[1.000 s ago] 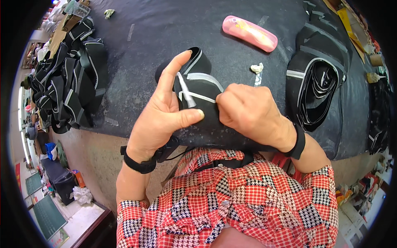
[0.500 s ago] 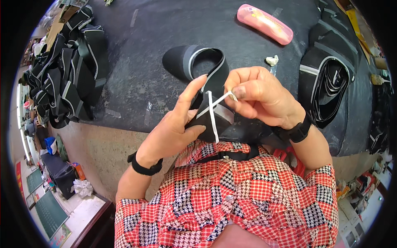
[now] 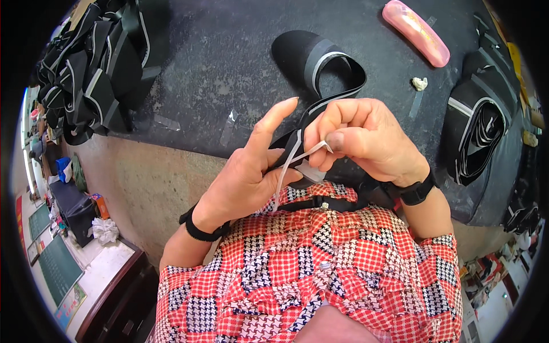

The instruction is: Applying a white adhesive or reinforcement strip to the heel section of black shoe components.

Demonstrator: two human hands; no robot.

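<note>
A black fabric band (image 3: 294,51) with a grey stripe and pale edging curls in a loop on the table, its near end running back between my hands. My left hand (image 3: 234,180) is closed on that near end between thumb and fingers, with the index finger stretched out. My right hand (image 3: 366,137) pinches one end of a narrow white strip (image 3: 289,157) between thumb and fingertips, right beside the band. The strip's other length crosses over the band and hangs down toward my shirt. The fingers of both hands partly hide the held end of the band.
The dark table (image 3: 211,74) has worn patches and bits of clear tape. A heap of similar black bands (image 3: 103,74) lies at the left, and rolled bands (image 3: 486,126) lie at the right. A pink case (image 3: 417,33) and a crumpled white scrap (image 3: 420,84) sit at the far right.
The whole view has shifted, so the table items appear farther up and to the right. The hanging length of the white strip now slants left. Both hands keep their holds.
</note>
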